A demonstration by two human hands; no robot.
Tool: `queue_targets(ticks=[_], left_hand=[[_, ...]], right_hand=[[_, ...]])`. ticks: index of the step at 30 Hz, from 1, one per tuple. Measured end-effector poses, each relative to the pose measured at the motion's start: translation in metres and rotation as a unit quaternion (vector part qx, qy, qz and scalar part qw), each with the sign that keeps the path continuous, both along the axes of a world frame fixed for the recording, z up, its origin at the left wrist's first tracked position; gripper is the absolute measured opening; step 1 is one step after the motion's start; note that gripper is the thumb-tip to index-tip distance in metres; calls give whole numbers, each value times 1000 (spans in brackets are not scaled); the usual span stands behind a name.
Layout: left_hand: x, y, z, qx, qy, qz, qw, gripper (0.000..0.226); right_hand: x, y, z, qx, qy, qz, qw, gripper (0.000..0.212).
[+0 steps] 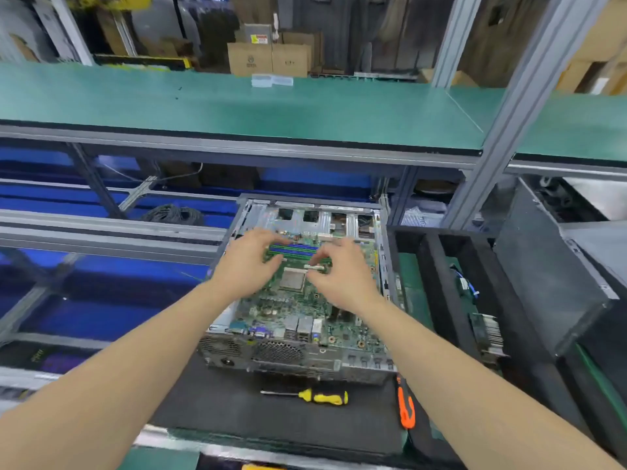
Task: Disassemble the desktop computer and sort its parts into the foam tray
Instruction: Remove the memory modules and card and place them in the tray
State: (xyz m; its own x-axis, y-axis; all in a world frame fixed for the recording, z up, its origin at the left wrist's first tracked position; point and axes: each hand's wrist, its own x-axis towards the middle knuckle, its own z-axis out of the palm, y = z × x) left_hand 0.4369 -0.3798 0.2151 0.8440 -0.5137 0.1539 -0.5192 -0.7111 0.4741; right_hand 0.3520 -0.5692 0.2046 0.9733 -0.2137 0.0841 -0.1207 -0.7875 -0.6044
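Both hands are reaching into the opened computer (298,362).
Left hand (242,266) and right hand (342,276) are curling fingers at opposite ends of the memory sticks (293,250); can't tell if pinching. Computer is sitting on the table, foam tray (441,276) just right.

My computer case (305,362) is dull grey metal; the foam tray (437,266) matt black; the screwdriver (325,397) glossy yellow plastic.

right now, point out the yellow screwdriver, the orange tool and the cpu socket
yellow screwdriver (327,398), head view, on its handle
orange tool (405,412), head view, on its grip
cpu socket (292,279), head view, on its centre
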Motion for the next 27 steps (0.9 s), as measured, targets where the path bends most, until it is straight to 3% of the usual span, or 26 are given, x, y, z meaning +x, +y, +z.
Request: queue_targets(ticks=[4,12,27], left_hand=[[-6,5,-34,40,30,-19,999,57],[-4,3,-56,27,22,-14,999,58],[-1,2,-56,39,21,-7,999,57]], right_hand=[[-4,21,-14,-75,1,-9,997,29],[-10,16,-13,-122,32,31,992,43],[-11,20,-16,-163,44,35,985,34]])
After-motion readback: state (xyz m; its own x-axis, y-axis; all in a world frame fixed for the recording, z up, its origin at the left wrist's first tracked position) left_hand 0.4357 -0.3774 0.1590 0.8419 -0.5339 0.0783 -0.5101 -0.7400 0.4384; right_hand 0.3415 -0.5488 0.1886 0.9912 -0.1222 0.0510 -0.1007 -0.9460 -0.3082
